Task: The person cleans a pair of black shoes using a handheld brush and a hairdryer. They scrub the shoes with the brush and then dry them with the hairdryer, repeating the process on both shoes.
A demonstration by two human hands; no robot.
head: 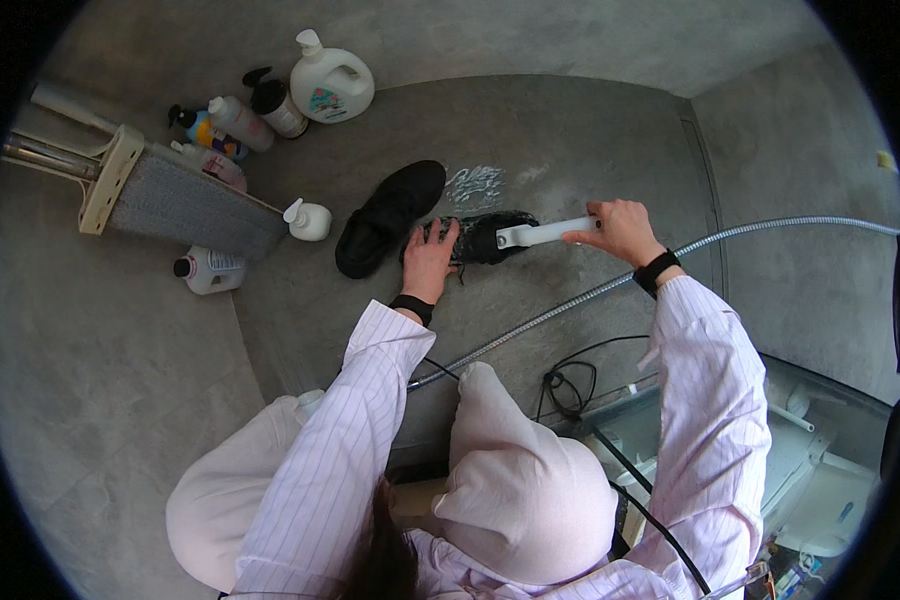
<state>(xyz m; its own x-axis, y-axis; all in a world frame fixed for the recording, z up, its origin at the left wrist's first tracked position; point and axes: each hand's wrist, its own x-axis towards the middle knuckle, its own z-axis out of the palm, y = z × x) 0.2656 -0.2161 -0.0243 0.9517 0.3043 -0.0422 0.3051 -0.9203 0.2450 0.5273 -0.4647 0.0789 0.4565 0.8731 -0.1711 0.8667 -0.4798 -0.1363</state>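
Observation:
A black shoe (pixel 465 238) streaked with white suds lies on the grey floor. My left hand (pixel 426 264) holds it down at its left end, fingers spread over it. In my right hand (pixel 621 231) is the white handle of a scrub brush (pixel 551 232). The brush's far end rests against the shoe's right part; its bristles cannot be made out. Just left of and above my left hand lies a second black shoe (pixel 390 217), with no suds visible on it. White foam streaks (pixel 476 187) mark the floor beyond the soapy shoe.
A metal shower hose (pixel 570 304) crosses the floor below my right hand. Several bottles stand by the left wall, including a large white jug (pixel 332 82) and a small pump bottle (pixel 309 220). A flat mop (pixel 195 195) leans there. A black cable (pixel 570 386) lies coiled near my knee.

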